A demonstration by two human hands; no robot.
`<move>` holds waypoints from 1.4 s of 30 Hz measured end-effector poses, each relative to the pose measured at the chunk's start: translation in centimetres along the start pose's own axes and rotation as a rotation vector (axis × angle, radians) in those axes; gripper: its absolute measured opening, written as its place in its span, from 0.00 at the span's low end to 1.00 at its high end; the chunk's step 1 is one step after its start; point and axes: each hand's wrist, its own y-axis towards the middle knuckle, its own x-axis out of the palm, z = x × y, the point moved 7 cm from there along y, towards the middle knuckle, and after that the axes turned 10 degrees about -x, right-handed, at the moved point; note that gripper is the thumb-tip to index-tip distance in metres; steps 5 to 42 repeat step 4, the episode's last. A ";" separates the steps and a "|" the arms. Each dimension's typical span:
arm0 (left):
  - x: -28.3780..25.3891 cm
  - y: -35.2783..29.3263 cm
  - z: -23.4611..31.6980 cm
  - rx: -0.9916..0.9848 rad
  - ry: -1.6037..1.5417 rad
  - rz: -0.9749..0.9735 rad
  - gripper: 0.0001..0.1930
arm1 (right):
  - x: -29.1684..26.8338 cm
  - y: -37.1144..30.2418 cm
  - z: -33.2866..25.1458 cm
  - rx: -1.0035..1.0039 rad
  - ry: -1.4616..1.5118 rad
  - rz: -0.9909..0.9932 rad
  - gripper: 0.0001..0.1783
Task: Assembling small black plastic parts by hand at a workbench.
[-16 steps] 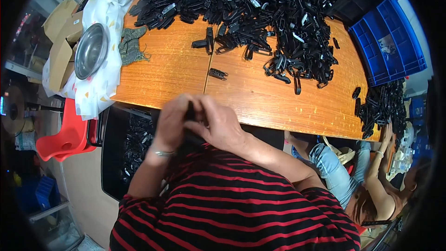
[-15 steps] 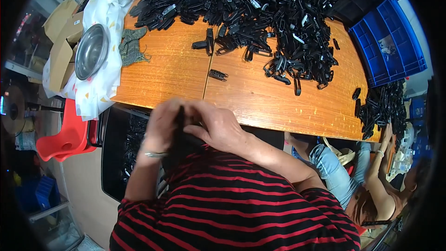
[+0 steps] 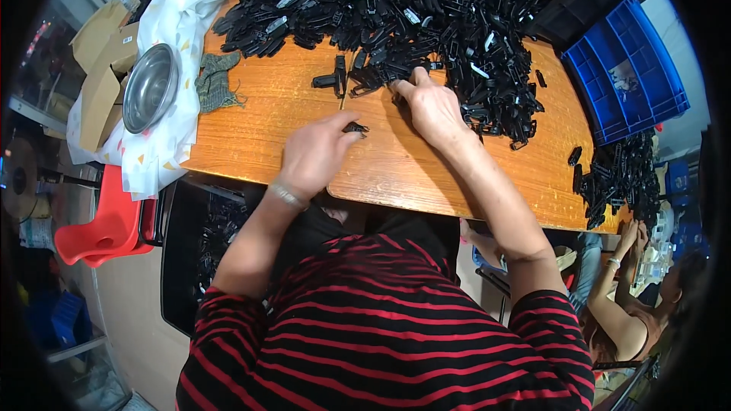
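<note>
A small black plastic part (image 3: 355,129) lies alone near the table's centre seam. My left hand (image 3: 314,154), slightly blurred, is at this part, with thumb and forefinger apart on either side of it. Farther right, my right hand (image 3: 432,110) reaches into the near edge of a large heap of black plastic parts (image 3: 365,4). Its thumb and forefinger are bent around a dark part there; the fingertips are partly hidden among the pieces. Just beyond my left hand, a few black parts (image 3: 331,81) lie crossed on the wood.
On the wooden table (image 3: 259,133) are a grey knitted glove (image 3: 217,82) and a metal bowl (image 3: 151,87) on a patterned plastic sheet. A blue crate (image 3: 628,68) and a smaller heap (image 3: 617,179) are at the right, near a seated co-worker (image 3: 628,320). A red chair (image 3: 106,221) stands left.
My hands were together, blurred, over the near table edge. They have separated and moved forward: the left to the lone part, the right to the heap. The co-worker has shifted.
</note>
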 end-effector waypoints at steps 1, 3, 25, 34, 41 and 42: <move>1.3 1.0 0.3 0.010 0.123 0.001 0.11 | 0.9 0.1 0.7 -0.028 -0.026 -0.052 0.19; 2.4 2.0 0.1 0.004 0.254 0.036 0.14 | 1.8 0.1 1.5 -0.047 -0.056 -0.093 0.20; 2.6 2.2 0.2 -0.032 0.344 0.004 0.15 | 1.7 -0.1 1.8 -0.006 -0.014 -0.126 0.20; 2.6 2.2 0.2 -0.032 0.344 0.004 0.15 | 1.7 -0.1 1.8 -0.006 -0.014 -0.126 0.20; 2.6 2.2 0.2 -0.032 0.344 0.004 0.15 | 1.7 -0.1 1.8 -0.006 -0.014 -0.126 0.20; 2.6 2.2 0.2 -0.032 0.344 0.004 0.15 | 1.7 -0.1 1.8 -0.006 -0.014 -0.126 0.20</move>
